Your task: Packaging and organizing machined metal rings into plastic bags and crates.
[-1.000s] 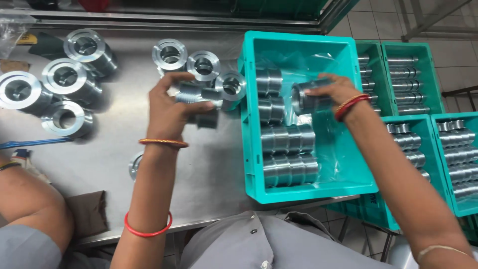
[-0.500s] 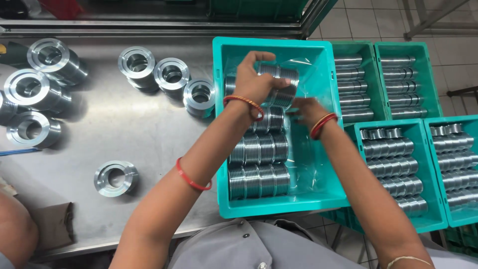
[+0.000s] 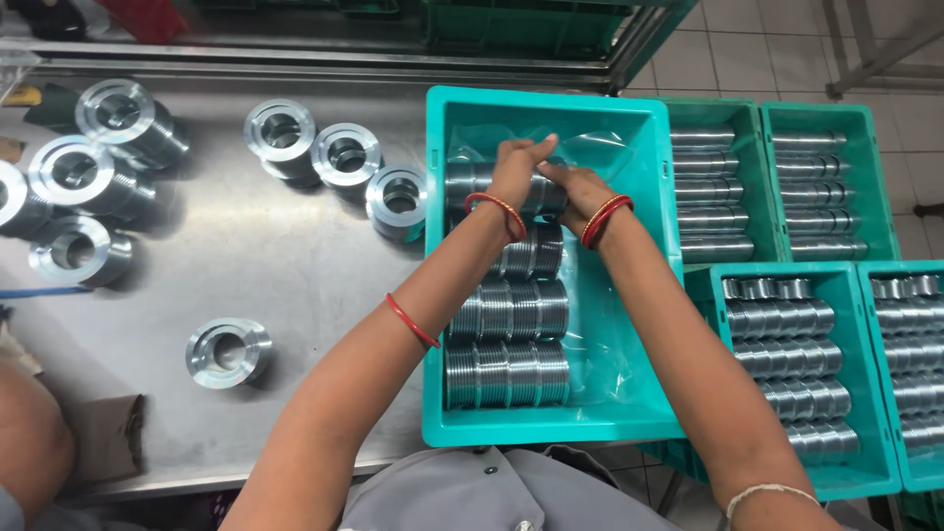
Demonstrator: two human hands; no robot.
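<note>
Both my hands are inside a teal plastic crate lined with clear plastic film. My left hand and my right hand press together on a row of ribbed silver metal rings at the crate's far end. Red bangles sit on both wrists. Nearer me in the crate lie further rows of the same metal rings, laid on their sides. How many pieces each hand grips is hidden by the fingers.
Loose metal rings stand on the steel table to the left, with a group of three near the crate. Several more teal crates full of rings stand on the right. Another person's arm shows at lower left.
The hands carried rings from the table into the crate, then lowered them onto the far row. The view shifted so the crate sits nearer the middle.
</note>
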